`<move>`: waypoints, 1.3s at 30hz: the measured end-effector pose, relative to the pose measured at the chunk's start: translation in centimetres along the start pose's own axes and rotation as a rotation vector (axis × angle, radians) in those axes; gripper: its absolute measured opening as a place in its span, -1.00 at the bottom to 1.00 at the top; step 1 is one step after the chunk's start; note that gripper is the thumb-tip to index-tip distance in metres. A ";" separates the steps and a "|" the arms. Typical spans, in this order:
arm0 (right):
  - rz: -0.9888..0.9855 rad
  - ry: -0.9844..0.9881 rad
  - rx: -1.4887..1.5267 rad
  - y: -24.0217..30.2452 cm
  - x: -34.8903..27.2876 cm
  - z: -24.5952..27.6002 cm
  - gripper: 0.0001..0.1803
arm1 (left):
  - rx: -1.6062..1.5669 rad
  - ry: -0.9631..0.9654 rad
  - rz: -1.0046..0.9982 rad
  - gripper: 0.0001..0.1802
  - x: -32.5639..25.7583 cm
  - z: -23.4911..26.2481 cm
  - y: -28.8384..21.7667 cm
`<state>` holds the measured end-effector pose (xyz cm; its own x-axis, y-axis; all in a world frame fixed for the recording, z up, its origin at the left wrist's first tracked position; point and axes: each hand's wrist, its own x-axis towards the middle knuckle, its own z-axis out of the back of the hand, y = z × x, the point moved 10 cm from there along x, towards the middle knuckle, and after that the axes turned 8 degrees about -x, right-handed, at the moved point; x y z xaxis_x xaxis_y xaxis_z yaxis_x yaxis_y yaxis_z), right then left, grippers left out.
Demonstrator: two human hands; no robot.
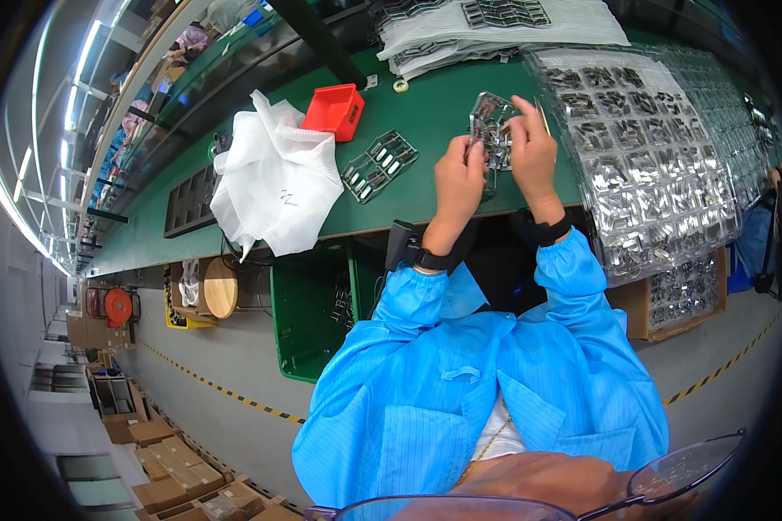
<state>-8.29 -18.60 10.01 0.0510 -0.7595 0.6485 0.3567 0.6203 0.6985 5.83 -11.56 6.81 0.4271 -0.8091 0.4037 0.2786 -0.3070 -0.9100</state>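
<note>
Above the green bench top I hold a dark, openwork frame with shiny parts in it, tilted up between both hands. My left hand is closed on its near left side. Around its right side close the fingers of my right hand; the fingertips partly hide the frame. A similar frame with several white and silver pieces lies flat to the left. To the right, a clear compartment tray carries many small shiny metal pieces, sorted into pockets.
A red bin and a crumpled white sheet lie at left, beside a dark slotted tray. White sheets with more frames are stacked at the back. A green crate stands below the bench edge; a cardboard box is below right.
</note>
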 end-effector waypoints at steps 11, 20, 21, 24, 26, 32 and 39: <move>-0.088 0.183 -0.070 -2.7 -0.2 -2.1 -0.80 | -0.427 0.008 0.415 -0.74 -0.2 1.4 3.5; 0.465 0.028 -0.235 6.1 0.2 -1.8 -0.55 | -0.549 0.045 0.420 -0.76 -1.5 0.0 1.9; 0.541 -0.041 -0.242 6.9 -0.2 -1.2 -0.53 | -0.553 0.042 0.417 -0.77 -1.6 0.1 1.8; 0.572 -0.060 -0.233 7.1 -0.6 -0.6 -0.52 | -0.559 0.078 0.375 -0.77 -1.6 0.1 1.1; 0.560 -0.055 -0.204 7.0 -0.5 -0.3 -0.52 | -0.526 0.080 0.378 -0.77 -1.7 0.2 1.1; 0.169 -0.073 -0.003 3.9 0.8 0.5 -0.65 | 0.084 0.098 0.027 -0.81 -1.4 0.7 -2.1; -0.742 0.322 0.804 -5.7 -1.3 -4.5 -0.76 | 0.542 -0.002 -0.413 -0.80 -1.5 1.4 -6.4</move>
<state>-6.17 -22.09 3.81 0.3551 -0.9343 -0.0321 -0.2961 -0.1450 0.9441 4.60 -7.67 12.14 0.1942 -0.6787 0.7082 0.8107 -0.2954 -0.5054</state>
